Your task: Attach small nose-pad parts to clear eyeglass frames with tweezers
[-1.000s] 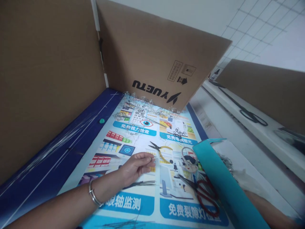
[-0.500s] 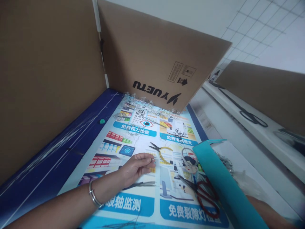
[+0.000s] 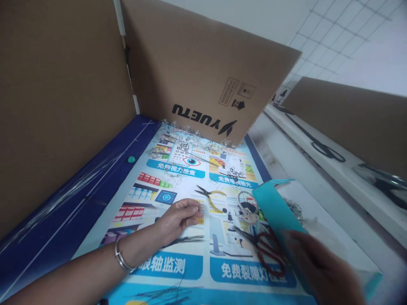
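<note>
My left hand hovers over the printed poster, thumb and fingers pinched together. Whatever is between the fingertips is too fine to make out. Just beyond it lie yellow-handled pliers, jaws pointing left. My right hand is smeared by motion at the teal side wall of a box, so its fingers do not show clearly. Left of that wall rest red-handled scissors. Thin dark wires lie beneath my left hand, and more loose wires are at the near edge.
Tall cardboard panels stand at the back and left. Clear beaded pieces line the back panel's foot. Small black loops lie on the poster. Inside the teal box are metal bits and a clear bag.
My right hand has come up out of the teal box to its near wall. My left hand keeps its pinch over the poster. The whole view has shifted slightly.
</note>
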The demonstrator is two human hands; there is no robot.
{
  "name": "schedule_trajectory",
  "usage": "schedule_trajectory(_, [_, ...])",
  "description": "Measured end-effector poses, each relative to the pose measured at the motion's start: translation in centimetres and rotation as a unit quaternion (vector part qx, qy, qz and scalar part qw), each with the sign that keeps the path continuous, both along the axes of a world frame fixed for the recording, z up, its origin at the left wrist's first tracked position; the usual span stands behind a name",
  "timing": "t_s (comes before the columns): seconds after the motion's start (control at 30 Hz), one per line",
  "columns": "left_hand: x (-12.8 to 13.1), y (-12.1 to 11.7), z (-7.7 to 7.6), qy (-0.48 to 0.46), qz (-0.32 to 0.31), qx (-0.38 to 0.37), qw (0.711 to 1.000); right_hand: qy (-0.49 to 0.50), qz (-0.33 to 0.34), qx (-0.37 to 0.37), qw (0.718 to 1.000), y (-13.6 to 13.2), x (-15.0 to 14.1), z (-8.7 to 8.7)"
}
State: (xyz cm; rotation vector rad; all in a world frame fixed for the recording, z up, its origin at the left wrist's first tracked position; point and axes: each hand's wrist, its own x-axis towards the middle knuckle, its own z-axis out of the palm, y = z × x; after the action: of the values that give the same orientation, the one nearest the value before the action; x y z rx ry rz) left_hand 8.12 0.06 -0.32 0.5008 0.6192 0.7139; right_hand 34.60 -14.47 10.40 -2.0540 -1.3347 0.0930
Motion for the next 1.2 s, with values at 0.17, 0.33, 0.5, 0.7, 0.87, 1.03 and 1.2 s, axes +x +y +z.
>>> schedule_trajectory(0.17, [0.0,-0.1,0.5,-0.008,0.023,0.016,1.0,0.352,0.144,-0.041,0.924,6.8,-9.2,-5.6])
schedule_trajectory(0.33, [0.2,0.1,0.3,-0.004,0.048,0.02,0.999,0.598,0.212,-0.058,0.77,10.7,-11.6,-9.5])
schedule_trajectory(0.5, [0.1,0.3,0.2,0.02,0.077,0.03,0.996,0.676,0.223,-0.061,0.7,11.5,-11.9,-10.5])
schedule_trajectory(0.7, [-0.1,0.1,0.9,0.075,0.064,0.077,0.992,0.698,0.229,-0.052,0.677,11.6,-11.6,-10.5])
schedule_trajectory(0.87, [-0.1,-0.2,1.3,0.107,0.057,0.122,0.985,0.692,0.247,-0.056,0.676,11.4,-11.6,-10.5])
schedule_trajectory(1.03, [-0.1,-0.3,1.4,0.114,0.057,0.14,0.982,0.687,0.255,-0.054,0.678,11.2,-11.6,-10.6])
schedule_trajectory(1.2, [0.0,-0.3,1.2,0.115,0.058,0.14,0.982,0.681,0.256,-0.053,0.684,11.2,-11.4,-10.7])
